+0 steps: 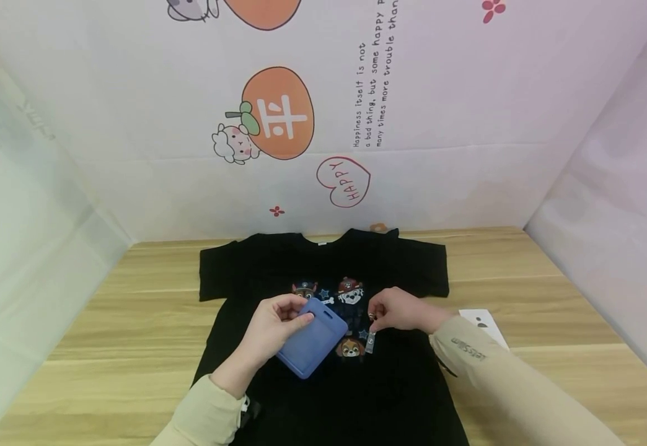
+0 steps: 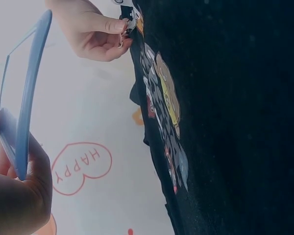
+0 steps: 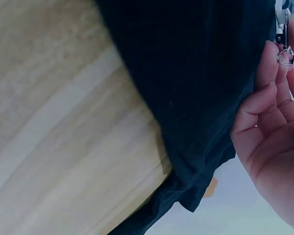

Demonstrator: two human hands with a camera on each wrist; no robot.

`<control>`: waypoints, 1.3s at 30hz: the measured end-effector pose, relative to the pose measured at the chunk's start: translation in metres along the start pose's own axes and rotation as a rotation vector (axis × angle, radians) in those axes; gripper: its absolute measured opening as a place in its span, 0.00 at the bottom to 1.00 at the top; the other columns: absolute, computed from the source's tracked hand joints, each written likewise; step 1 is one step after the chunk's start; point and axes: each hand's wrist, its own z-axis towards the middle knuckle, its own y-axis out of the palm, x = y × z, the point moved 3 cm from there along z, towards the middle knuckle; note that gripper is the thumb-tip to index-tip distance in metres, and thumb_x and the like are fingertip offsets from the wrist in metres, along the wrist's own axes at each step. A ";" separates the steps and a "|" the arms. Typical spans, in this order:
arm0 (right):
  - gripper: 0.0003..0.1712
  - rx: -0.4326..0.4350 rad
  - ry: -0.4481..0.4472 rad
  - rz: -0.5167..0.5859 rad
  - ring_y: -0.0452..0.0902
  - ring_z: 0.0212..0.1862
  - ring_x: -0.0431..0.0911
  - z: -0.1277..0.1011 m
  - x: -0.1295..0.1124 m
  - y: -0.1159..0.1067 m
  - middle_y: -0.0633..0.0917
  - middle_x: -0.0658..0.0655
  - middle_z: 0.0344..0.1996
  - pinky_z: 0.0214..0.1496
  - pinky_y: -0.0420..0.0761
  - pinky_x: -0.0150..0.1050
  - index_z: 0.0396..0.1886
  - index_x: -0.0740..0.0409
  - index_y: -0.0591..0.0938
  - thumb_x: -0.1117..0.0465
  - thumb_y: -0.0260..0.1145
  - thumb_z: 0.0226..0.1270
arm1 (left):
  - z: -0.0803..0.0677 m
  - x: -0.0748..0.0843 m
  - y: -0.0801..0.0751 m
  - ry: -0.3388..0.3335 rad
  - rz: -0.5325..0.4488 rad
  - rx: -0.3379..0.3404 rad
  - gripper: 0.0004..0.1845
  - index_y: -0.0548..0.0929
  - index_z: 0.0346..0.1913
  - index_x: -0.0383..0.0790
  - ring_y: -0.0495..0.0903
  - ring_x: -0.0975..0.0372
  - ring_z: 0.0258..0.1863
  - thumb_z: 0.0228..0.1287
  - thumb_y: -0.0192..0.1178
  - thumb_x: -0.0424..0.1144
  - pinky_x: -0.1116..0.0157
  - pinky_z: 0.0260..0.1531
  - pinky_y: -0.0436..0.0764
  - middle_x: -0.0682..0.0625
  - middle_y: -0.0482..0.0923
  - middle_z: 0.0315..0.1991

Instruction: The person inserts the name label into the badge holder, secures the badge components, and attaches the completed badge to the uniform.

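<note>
My left hand (image 1: 270,326) pinches a blue card holder (image 1: 313,342) near its slotted end, thumb on its face; it is tilted above a black T-shirt (image 1: 346,409). The left wrist view shows the holder's frame (image 2: 32,93) edge-on. Between the thumb and fingers of my right hand (image 1: 401,310) is a small metal badge clip (image 3: 282,36) with a clear strap (image 1: 370,344) hanging down. Holder and clip are apart. The shirt lies spread on the table, with cartoon dogs printed on its chest, partly hidden by the hands and holder.
A white card (image 1: 484,325) with dark marks lies right of the shirt, partly behind the right sleeve. The wood-grain table (image 1: 117,347) is bounded by a printed white backdrop (image 1: 440,179) and pale cloth sides.
</note>
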 end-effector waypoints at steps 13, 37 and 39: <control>0.08 -0.034 0.040 -0.024 0.69 0.25 0.38 0.004 0.006 0.002 0.76 0.46 0.19 0.29 0.71 0.31 0.28 0.54 0.81 0.58 0.72 0.55 | 0.000 0.000 0.002 0.002 -0.008 -0.009 0.08 0.83 0.41 0.30 0.75 0.66 0.29 0.59 0.64 0.31 0.72 0.31 0.76 0.44 0.83 0.34; 0.10 0.152 -0.051 0.088 0.73 0.30 0.39 -0.018 -0.004 -0.023 0.81 0.47 0.28 0.34 0.76 0.33 0.40 0.58 0.81 0.56 0.65 0.65 | 0.000 0.002 0.009 -0.010 -0.041 -0.014 0.10 0.82 0.43 0.30 0.76 0.64 0.29 0.60 0.63 0.31 0.71 0.31 0.76 0.43 0.83 0.35; 0.11 0.172 -0.051 0.100 0.73 0.31 0.39 -0.022 -0.008 -0.026 0.81 0.47 0.29 0.35 0.77 0.33 0.41 0.58 0.81 0.56 0.65 0.65 | 0.000 0.002 0.009 -0.012 -0.040 -0.016 0.10 0.82 0.44 0.31 0.76 0.64 0.29 0.60 0.63 0.32 0.71 0.31 0.76 0.43 0.83 0.35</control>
